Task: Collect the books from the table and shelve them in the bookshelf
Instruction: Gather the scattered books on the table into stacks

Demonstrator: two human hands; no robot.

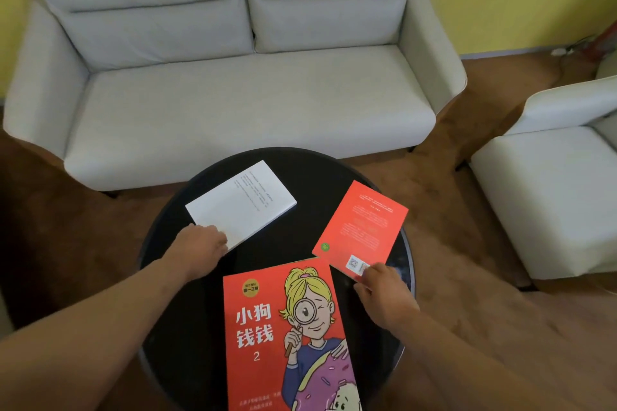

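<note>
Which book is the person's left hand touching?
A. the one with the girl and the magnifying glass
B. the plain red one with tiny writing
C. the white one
C: the left hand is on the near corner of the white book, while the right hand pinches a corner of the red book.

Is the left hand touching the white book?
Touching. The head view shows the left hand with its fingers curled over the near corner of the white book, with no gap between them.
</note>
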